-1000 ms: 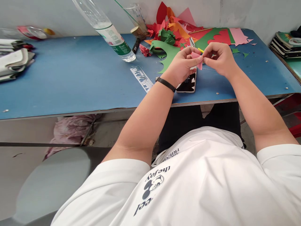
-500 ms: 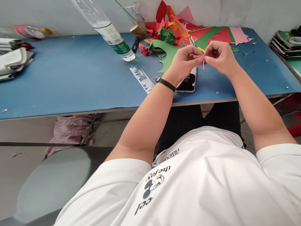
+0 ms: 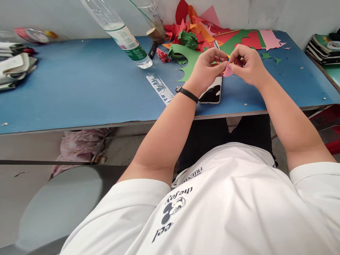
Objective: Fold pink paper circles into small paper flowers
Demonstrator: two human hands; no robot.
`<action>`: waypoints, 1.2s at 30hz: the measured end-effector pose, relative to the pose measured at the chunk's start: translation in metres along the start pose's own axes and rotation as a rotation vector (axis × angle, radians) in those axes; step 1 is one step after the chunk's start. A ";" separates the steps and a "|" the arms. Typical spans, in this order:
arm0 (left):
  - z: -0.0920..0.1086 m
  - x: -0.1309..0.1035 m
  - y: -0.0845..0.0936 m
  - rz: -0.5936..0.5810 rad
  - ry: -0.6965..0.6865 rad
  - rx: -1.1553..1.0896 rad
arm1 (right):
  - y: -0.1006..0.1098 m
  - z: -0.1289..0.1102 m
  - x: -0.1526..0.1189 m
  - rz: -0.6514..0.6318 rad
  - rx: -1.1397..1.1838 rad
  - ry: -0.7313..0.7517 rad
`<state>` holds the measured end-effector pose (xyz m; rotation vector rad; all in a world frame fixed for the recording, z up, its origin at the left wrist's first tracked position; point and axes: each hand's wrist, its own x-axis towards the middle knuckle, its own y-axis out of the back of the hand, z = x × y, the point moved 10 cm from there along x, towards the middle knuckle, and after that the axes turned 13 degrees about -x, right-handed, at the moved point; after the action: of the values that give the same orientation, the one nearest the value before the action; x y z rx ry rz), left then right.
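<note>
Between the fingertips of both hands is a small piece of pink paper (image 3: 227, 71), its lower part hanging below them. My left hand (image 3: 210, 65) pinches it from the left, with a black band on that wrist. From the right, my right hand (image 3: 245, 64) grips the same piece between thumb and fingers. Under my left hand lies a phone (image 3: 212, 92), partly hidden by it. Scissors (image 3: 216, 44) show just behind the hands, mostly covered. Left of them is a sheet of green paper (image 3: 189, 67) with curved cutouts.
A clear ruler (image 3: 160, 88) lies left of my forearm. Beyond it stand a water bottle (image 3: 130, 44) and a crumpled red paper flower (image 3: 163, 55). Red and orange paper scraps (image 3: 199, 26) pile against the wall. Notebooks (image 3: 322, 49) are stacked at right; a grey stool (image 3: 61, 205) stands at lower left.
The pink paper has turned from a narrow edge-on strip to show a broader face. My right hand has shifted slightly left, closer to my left fingertips.
</note>
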<state>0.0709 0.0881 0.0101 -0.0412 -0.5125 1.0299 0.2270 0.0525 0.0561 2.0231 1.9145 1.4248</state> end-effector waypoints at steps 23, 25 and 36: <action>-0.004 0.005 0.027 0.243 -0.015 0.205 | -0.006 -0.001 -0.001 -0.059 -0.115 -0.069; -0.002 0.006 0.033 0.288 -0.034 0.232 | -0.006 0.002 -0.001 -0.058 -0.087 -0.145; 0.004 0.018 0.074 0.539 -0.140 0.277 | -0.052 0.032 -0.022 -0.399 0.219 -0.602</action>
<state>0.0168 0.1407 0.0002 0.1476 -0.4916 1.6337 0.2085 0.0661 -0.0048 1.7179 2.0671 0.4648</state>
